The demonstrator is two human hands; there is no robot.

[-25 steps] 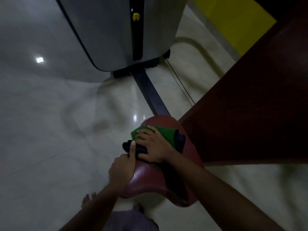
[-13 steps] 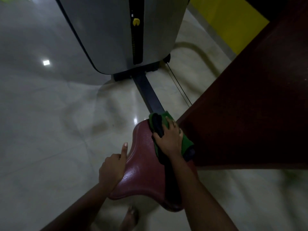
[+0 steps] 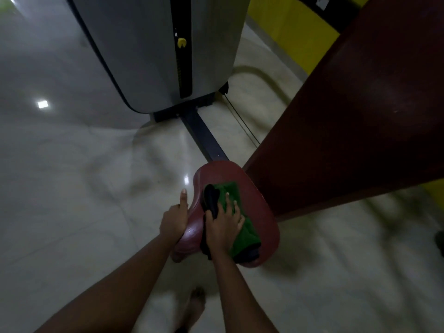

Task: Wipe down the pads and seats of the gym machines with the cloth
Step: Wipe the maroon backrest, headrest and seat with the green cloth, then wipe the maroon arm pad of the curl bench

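A dark red padded seat (image 3: 262, 212) of a gym machine sits low in the middle of the view. A green cloth with a dark side (image 3: 245, 234) lies on top of it. My right hand (image 3: 224, 224) presses flat on the cloth with its fingers spread. My left hand (image 3: 174, 219) grips the seat's left edge, thumb pointing up along the rim. A large dark red back pad (image 3: 348, 131) rises to the right of the seat.
A grey weight-stack housing (image 3: 149, 51) with a yellow pin (image 3: 181, 42) stands ahead, joined to the seat by a dark floor beam (image 3: 204, 138). A thin cable (image 3: 240, 123) runs beside it. Glossy pale floor lies all around; a yellow wall (image 3: 288, 27) is far right. My bare foot (image 3: 195, 306) shows below.
My right hand has drawn the cloth back from the seat's far tip toward its middle and near end. The left hand stays on the left edge of the seat.
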